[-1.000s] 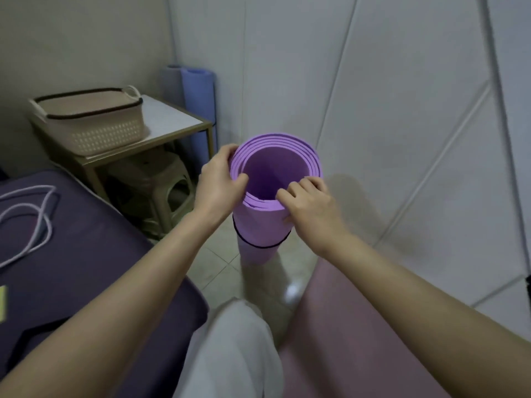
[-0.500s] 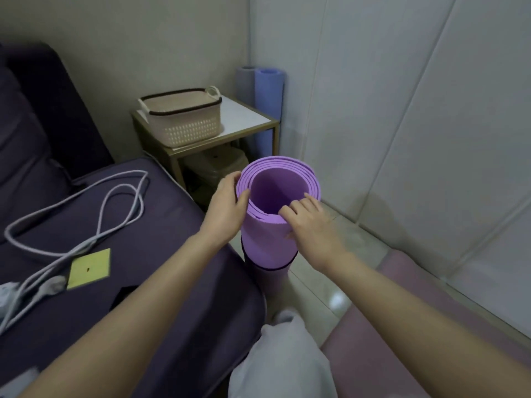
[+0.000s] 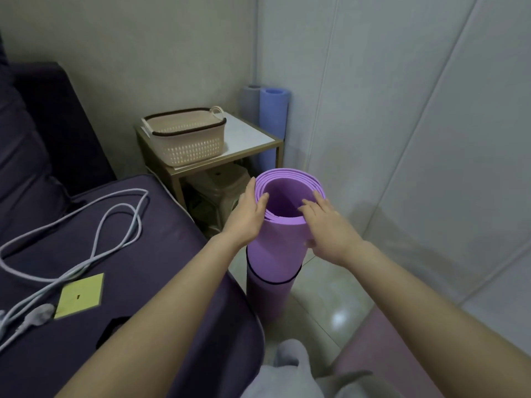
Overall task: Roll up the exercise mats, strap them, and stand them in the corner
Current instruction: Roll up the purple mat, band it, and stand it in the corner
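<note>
Standing upright on the floor [image 3: 324,285], the mat [image 3: 275,242] sits just beside the sofa's [image 3: 161,254] front corner, rolled and with a black strap [image 3: 271,282] around its middle. Half a second ago both hands had fingers curled over the top rim, gripping it; now that grip has slackened. The left hand [image 3: 245,218] lies flat against the roll's left side, fingers straight up the outer wall and thumb resting across the rim's layers. The right hand [image 3: 330,228] lies on the right side of the rim, fingers stretched out over the edge and thumb lower on the wall. Neither hand curls round anything. The view has also swung, so the floor's far corner shows, where two blue mats [image 3: 273,116] stand behind the table [image 3: 250,136] with its basket [image 3: 186,139].

Flattened palms suggest the roll now bears its own weight and is only being steadied or squared up, not carried. Rolling and strapping look done for this one. Standing it in the corner does not: the mat is well apart from the blue pair, with the table between. It would probably need a fresh grip and a lift past the table. A pink mat [image 3: 382,357] lies flat at the floor's near right edge, seemingly not yet rolled.
</note>
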A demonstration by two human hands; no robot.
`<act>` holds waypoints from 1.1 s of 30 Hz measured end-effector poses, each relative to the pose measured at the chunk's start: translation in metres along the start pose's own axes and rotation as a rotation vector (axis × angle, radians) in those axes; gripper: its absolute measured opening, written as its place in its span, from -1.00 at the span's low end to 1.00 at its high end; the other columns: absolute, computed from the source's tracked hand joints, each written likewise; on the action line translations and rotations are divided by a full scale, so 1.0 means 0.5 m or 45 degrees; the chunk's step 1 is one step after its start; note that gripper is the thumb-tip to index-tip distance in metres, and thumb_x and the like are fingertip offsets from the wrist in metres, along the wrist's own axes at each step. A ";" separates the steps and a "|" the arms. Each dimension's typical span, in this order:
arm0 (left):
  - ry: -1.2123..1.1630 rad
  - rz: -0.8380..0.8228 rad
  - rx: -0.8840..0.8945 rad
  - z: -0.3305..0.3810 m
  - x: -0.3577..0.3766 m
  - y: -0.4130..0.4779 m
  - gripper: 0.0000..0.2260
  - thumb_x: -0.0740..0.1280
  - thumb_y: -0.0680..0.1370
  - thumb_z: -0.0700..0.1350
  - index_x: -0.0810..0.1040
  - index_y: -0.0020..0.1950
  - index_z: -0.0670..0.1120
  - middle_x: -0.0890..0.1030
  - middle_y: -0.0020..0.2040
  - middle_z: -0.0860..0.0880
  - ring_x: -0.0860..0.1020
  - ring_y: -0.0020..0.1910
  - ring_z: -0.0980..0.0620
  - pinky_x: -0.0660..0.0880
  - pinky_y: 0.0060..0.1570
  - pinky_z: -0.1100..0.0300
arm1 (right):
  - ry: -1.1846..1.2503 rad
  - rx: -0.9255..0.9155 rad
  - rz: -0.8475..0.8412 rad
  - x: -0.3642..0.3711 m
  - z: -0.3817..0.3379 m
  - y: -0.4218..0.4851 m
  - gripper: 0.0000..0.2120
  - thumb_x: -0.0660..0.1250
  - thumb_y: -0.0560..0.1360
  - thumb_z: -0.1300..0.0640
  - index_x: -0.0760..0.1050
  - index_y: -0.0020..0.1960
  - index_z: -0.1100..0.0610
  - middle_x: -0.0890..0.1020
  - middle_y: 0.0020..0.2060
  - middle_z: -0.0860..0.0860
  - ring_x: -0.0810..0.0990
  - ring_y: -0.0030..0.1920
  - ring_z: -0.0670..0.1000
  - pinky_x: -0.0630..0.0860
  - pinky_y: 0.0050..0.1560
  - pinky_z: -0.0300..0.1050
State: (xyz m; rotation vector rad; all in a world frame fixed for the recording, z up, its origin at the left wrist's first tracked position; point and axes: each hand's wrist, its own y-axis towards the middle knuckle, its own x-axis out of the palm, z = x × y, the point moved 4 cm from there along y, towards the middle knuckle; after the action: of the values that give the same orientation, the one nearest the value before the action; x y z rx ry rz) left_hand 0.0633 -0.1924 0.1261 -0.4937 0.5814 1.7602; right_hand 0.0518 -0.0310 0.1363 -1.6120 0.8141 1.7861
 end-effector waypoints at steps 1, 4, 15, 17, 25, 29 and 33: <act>-0.021 0.012 0.025 0.000 -0.001 0.002 -0.50 0.00 0.65 0.08 -0.04 0.55 -0.02 0.21 0.51 -0.04 0.27 0.44 -0.03 0.27 0.34 0.10 | 0.013 0.013 0.055 0.002 0.003 0.006 -0.48 0.29 0.54 0.12 0.19 0.42 0.21 0.27 0.43 0.12 -0.08 0.53 0.15 -0.07 0.51 -0.01; -0.054 0.111 0.095 -0.022 -0.020 -0.008 -0.58 -0.02 0.66 0.06 0.12 0.52 0.01 0.32 0.44 -0.01 0.32 0.39 0.02 0.28 0.30 0.14 | 0.015 0.035 0.110 0.004 0.009 0.028 -0.64 0.30 0.54 0.12 0.28 0.26 0.21 0.36 0.34 0.13 -0.01 0.53 0.15 -0.04 0.51 -0.02; 1.104 -0.510 -0.500 -0.372 -0.045 -0.072 -0.56 0.08 0.63 0.05 0.12 0.50 0.01 0.08 0.51 -0.12 0.08 0.46 -0.18 0.17 0.36 -0.24 | 0.047 -0.024 0.118 0.002 0.039 0.220 -0.56 0.38 0.48 0.10 0.33 0.25 0.26 0.42 0.26 0.22 0.23 0.43 0.17 -0.01 0.47 0.02; 1.051 -0.516 -0.555 -0.398 -0.044 -0.059 -0.54 0.06 0.64 0.04 0.05 0.52 0.02 0.01 0.53 -0.13 0.03 0.48 -0.20 0.16 0.36 -0.25 | 0.071 -0.098 0.139 -0.009 0.043 0.267 -0.54 0.40 0.45 0.04 0.36 0.23 0.24 0.47 0.21 0.20 0.35 0.31 0.16 0.07 0.40 -0.03; 0.998 -0.446 -0.586 -0.418 -0.052 0.023 -0.57 0.08 0.64 -0.02 0.12 0.50 0.00 0.06 0.51 -0.13 0.05 0.48 -0.16 0.21 0.33 -0.23 | 0.235 -0.371 0.177 -0.029 0.018 0.438 -0.53 0.35 0.41 -0.24 0.45 0.10 0.11 0.59 0.00 0.05 0.52 0.01 0.08 0.41 -0.09 -0.08; 0.983 -0.508 -0.627 -0.412 -0.060 0.018 -0.56 0.12 0.64 -0.07 0.11 0.51 -0.01 0.02 0.53 -0.11 0.02 0.50 -0.15 0.25 0.33 -0.19 | 0.279 -0.341 0.115 -0.018 0.016 0.464 -0.55 0.35 0.42 -0.20 0.39 0.10 0.11 0.59 -0.08 0.04 0.56 -0.07 0.09 0.52 -0.16 0.01; 0.938 -0.590 -0.712 -0.393 -0.057 0.005 -0.49 0.18 0.61 -0.11 0.08 0.52 -0.01 -0.01 0.54 -0.10 0.01 0.50 -0.15 0.28 0.32 -0.14 | 0.334 -0.412 -0.170 -0.026 0.021 0.476 -0.67 0.36 0.38 0.02 0.35 0.05 0.10 0.56 -0.08 0.03 0.54 -0.08 0.09 0.48 -0.18 -0.05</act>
State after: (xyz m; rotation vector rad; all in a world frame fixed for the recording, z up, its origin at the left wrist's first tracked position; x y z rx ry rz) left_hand 0.0742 -0.3353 -0.0111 -1.5719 0.4081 1.2408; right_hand -0.1365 -0.1749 0.1622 -2.0923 0.5308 1.6980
